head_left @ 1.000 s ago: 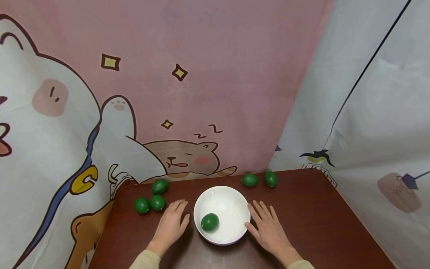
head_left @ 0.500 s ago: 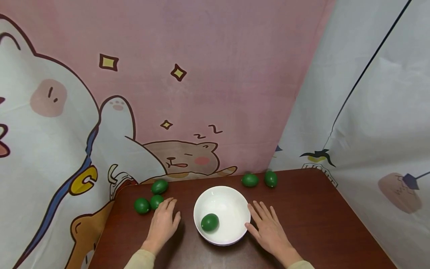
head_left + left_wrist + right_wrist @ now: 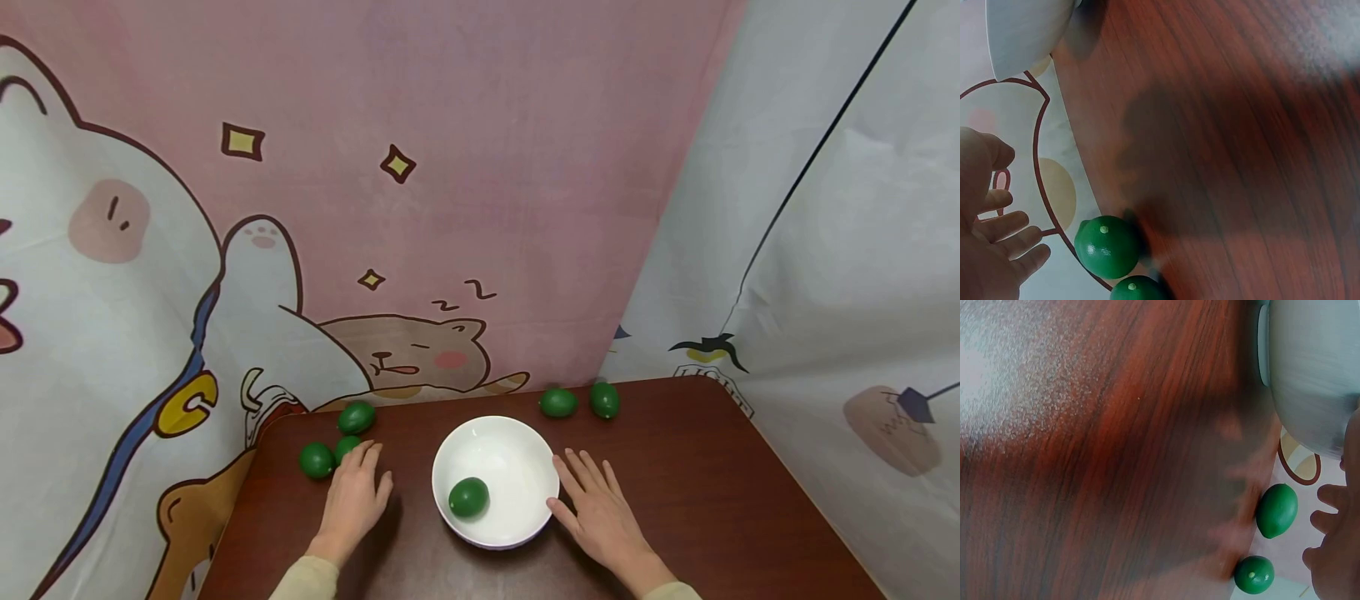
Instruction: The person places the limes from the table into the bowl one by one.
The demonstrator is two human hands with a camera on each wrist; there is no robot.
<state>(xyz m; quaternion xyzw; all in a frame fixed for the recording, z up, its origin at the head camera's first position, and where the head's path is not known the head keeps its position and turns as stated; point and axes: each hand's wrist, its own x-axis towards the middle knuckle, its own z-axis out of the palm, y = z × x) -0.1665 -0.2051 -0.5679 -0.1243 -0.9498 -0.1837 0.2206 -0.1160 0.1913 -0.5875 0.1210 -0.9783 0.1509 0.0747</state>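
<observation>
A white bowl stands on the table with one green lime inside, at its near left. My right hand rests by the bowl's right side, fingers spread and fairly straight, thumb and forefinger at the rim. In the head view, my left hand reaches over the near edge of a lime, partly covering it. Its fingers are loosely extended and hold nothing; whether they touch that lime I cannot tell. Two more limes lie close by, one at the left and one behind.
Two limes, one on the left and one on the right, lie near the table's back edge, right of the bowl. A cartoon-printed cloth hangs behind the brown table. Another cloth hangs along the right side.
My left hand has moved left, away from the bowl and over to the limes, now covering part of one. The right hand and the bowl have stayed in place.
</observation>
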